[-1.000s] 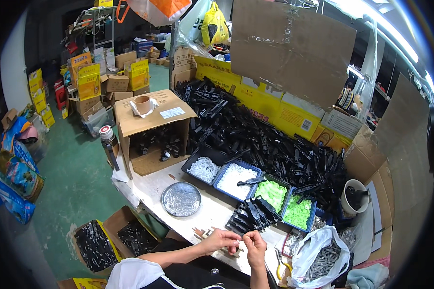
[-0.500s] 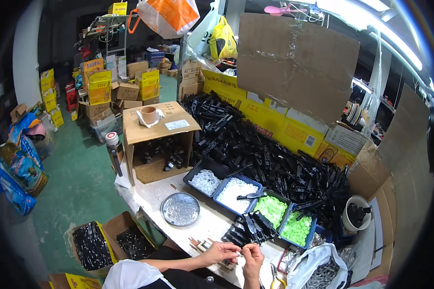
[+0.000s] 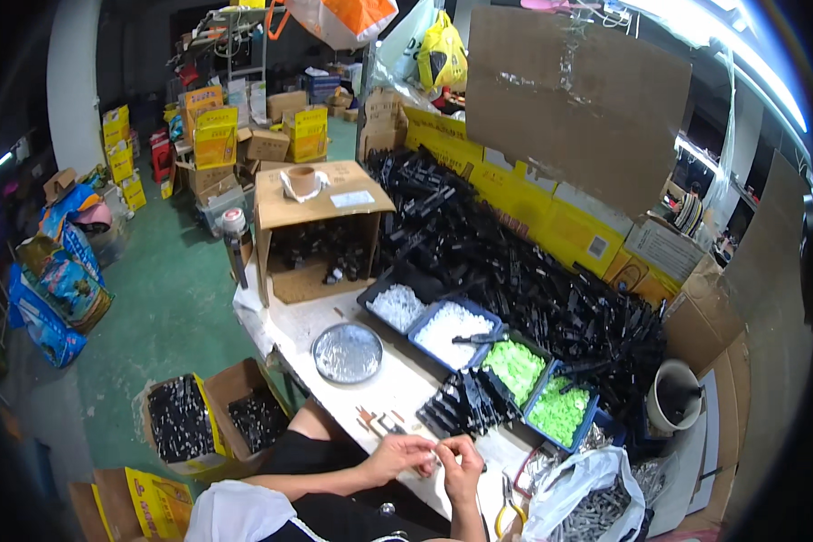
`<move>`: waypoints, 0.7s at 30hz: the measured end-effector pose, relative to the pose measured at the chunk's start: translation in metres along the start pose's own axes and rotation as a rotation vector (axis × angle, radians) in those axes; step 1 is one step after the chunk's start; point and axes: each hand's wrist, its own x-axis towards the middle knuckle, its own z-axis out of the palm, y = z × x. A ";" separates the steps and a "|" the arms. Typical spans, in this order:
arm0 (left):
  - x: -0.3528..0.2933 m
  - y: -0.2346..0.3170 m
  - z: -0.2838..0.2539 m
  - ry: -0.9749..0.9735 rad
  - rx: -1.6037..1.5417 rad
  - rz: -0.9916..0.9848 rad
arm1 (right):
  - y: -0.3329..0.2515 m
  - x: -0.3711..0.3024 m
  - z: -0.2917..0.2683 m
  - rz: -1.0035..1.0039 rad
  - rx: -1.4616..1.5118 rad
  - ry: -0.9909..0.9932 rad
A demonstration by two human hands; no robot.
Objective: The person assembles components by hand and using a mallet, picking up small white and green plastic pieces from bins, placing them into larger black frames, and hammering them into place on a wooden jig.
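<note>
Close to the table's near edge, my left hand (image 3: 399, 458) and my right hand (image 3: 462, 470) meet fingertip to fingertip. Both are closed in a pinch around something small and pale that is too small to name. Just beyond them lies a bundle of black plastic parts (image 3: 468, 402) on the white tabletop (image 3: 393, 379). Small brown and pale pieces (image 3: 379, 422) lie beside my left hand. Yellow-handled pliers (image 3: 509, 510) rest to the right of my right hand.
Several blue bins (image 3: 449, 363) hold white and bright green small parts. Behind them rises a heap of black parts (image 3: 515, 271). A round metal dish (image 3: 348, 353), an open cardboard box (image 3: 321, 194), a white bag of grey parts (image 3: 551, 506) and a white bucket (image 3: 675, 397) stand around.
The view has shifted, so the scene sits slightly right and higher or lower in places. Both hands stay together, still pinching, with the fingers slightly rearranged.
</note>
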 end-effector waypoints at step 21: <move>-0.058 -0.008 0.021 0.116 0.010 0.191 | -0.009 -0.066 -0.006 -0.154 -0.099 0.113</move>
